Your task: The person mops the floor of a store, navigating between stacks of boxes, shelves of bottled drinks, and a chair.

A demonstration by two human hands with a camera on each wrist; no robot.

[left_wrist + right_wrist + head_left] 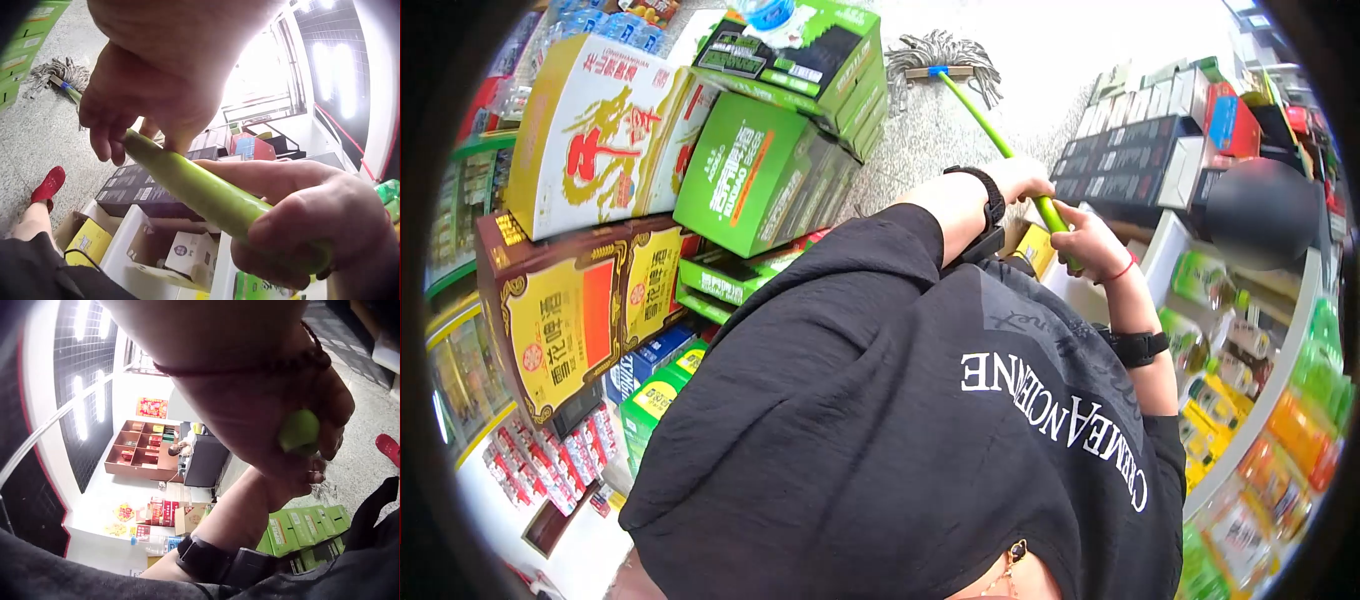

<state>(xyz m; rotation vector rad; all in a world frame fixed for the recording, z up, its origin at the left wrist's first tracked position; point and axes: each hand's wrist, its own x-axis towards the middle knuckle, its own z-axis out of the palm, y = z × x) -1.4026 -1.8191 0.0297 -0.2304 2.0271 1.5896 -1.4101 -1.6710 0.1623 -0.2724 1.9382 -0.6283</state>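
A mop with grey string strands [930, 50] lies on the speckled floor at the top of the head view, its green handle [980, 118] slanting down to both hands. My left hand [1024, 178] grips the handle below its top part; in the left wrist view, its fingers [106, 134] curl round the green shaft [200, 190]. My right hand [1090, 242] holds the upper end, close beside the left. In the right wrist view the handle's round end [300, 432] pokes out of the right hand [269, 419].
Stacked beer cartons [735, 175] stand left of the mop. Dark boxes [1115, 165] and shelves with bottles and packets [1230, 340] line the right. A foot in a red shoe [49, 187] is on the floor. A person [181, 449] is by a far counter.
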